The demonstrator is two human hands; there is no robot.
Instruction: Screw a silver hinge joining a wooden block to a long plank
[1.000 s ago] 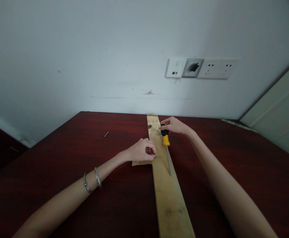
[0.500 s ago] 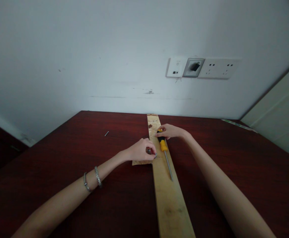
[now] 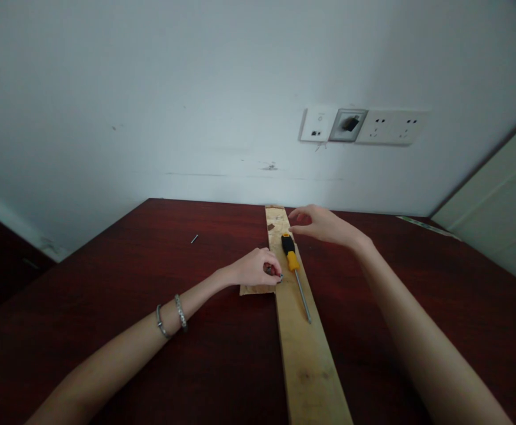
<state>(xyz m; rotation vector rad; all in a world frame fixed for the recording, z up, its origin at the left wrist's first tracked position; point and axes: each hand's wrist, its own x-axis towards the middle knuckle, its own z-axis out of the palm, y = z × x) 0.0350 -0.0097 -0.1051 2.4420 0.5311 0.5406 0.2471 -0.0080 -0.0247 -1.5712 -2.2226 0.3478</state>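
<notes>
A long pale wooden board (image 3: 309, 354) runs away from me across the dark red table. On it lies a screwdriver (image 3: 291, 260) with a black and yellow handle, its steel shaft pointing toward me. My left hand (image 3: 258, 268) rests at the board's left edge, thumb and fingers pinched on a small metal piece (image 3: 280, 278), too small to make out fully. Under that hand a short flat wooden piece (image 3: 255, 290) sticks out to the left. My right hand (image 3: 317, 224) hovers just beyond the screwdriver handle, fingers apart and holding nothing.
A thin metal screw or nail (image 3: 195, 239) lies on the table (image 3: 152, 260) left of the board. Behind rises a white wall with a row of sockets (image 3: 391, 127) and a black plug. A patterned strip (image 3: 428, 227) lies at the table's back right.
My right hand has let go of the screwdriver handle and lifted up and to the right. The screwdriver stays on the board. My left hand keeps its pinch; the view has shifted slightly.
</notes>
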